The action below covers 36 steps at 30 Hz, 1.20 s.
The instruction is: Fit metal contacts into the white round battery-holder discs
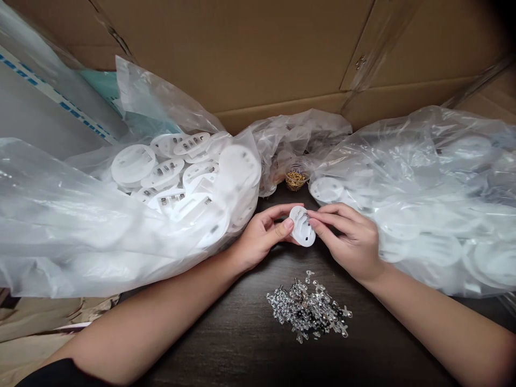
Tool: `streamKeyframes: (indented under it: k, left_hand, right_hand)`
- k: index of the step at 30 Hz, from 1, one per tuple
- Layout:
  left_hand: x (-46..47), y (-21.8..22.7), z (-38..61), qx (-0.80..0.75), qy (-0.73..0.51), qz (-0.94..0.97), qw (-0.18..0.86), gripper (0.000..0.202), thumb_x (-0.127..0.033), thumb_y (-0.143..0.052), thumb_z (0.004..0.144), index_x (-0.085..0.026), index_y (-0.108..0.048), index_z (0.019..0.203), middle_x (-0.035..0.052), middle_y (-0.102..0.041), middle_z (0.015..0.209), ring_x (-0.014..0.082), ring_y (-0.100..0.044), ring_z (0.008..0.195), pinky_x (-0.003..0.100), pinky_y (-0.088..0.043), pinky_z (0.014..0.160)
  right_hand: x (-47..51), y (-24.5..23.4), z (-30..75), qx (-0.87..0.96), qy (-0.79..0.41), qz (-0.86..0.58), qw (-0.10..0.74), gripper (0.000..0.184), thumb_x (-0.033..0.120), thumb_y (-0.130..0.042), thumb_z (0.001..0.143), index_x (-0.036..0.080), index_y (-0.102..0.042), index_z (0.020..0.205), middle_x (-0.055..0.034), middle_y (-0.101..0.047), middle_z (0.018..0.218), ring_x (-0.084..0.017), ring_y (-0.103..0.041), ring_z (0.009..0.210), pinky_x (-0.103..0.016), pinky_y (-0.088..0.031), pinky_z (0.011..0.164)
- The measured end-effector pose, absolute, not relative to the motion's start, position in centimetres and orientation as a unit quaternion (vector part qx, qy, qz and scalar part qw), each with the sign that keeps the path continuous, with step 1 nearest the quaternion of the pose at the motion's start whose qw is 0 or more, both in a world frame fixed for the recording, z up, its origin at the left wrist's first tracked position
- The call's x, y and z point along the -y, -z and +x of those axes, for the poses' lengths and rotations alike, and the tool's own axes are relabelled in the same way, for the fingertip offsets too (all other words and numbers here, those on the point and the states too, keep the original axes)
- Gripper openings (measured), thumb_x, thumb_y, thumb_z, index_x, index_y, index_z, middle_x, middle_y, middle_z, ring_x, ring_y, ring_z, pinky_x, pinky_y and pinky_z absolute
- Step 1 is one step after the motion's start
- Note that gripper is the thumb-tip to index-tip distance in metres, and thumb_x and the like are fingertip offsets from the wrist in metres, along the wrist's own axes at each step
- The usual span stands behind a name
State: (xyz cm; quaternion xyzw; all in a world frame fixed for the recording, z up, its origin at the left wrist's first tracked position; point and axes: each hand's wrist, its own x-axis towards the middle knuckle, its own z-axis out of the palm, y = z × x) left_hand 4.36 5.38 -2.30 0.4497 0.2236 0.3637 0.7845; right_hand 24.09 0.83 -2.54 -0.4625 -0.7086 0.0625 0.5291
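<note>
Held tilted above the dark table is a small round white plastic piece (301,228) with slots and recesses in its face. My left hand (268,231) pinches it at the left edge, thumb in front and fingers behind. Thumb and fingertips of my right hand (349,236) are closed together at the piece's upper right edge. Whether something small sits between them is hidden. Nearer to me, below both hands, lies a loose pile of small shiny metal parts (308,309), some with springs.
A clear plastic bag (72,220) at left holds several white round pieces (133,164) with metal contacts. Another bag (427,161) of white pieces stands at right. Behind are a small cup of gold-coloured parts (295,180) and a cardboard wall (242,54). The dark table (226,333) lies underneath.
</note>
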Motion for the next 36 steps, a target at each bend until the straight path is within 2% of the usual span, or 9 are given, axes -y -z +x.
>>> streamKeyframes:
  k: [9,14,36]
  left_hand:
    - [-5.46,2.75,4.35,-0.219,-0.366,0.488,0.761,0.041,-0.036,-0.077,0.087,-0.025,-0.071,0.125,0.0077,-0.069,0.113,0.0136,-0.069,0.091,0.024,-0.059,0.081]
    - [-5.53,2.67,4.34,-0.222,-0.364,0.49,0.76,0.041,-0.036,-0.077,0.087,-0.026,-0.071,0.126,0.008,-0.068,0.117,0.0144,-0.069,0.092,0.025,-0.059,0.081]
    - [-5.37,2.16,4.47,-0.267,-0.367,0.453,0.767,0.044,-0.041,-0.079,0.084,-0.02,-0.073,0.121,0.0093,-0.07,0.111,0.0154,-0.068,0.09,0.026,-0.059,0.078]
  right_hand:
    - [-0.79,2.44,24.08,0.7,-0.062,-0.484,0.522,0.012,0.012,-0.077,0.085,0.018,-0.074,0.095,-0.0032,-0.072,0.088,-0.014,-0.067,0.08,-0.031,-0.054,0.072]
    - [-0.87,2.48,24.06,0.689,-0.087,-0.503,0.515,0.007,0.015,-0.076,0.086,0.018,-0.072,0.091,-0.0006,-0.069,0.082,-0.011,-0.062,0.071,-0.027,-0.051,0.064]
    - [-1.24,2.89,23.97,0.668,-0.153,-0.515,0.515,0.005,0.021,-0.075,0.087,0.02,-0.07,0.087,-0.0002,-0.068,0.083,-0.011,-0.062,0.072,-0.026,-0.049,0.06]
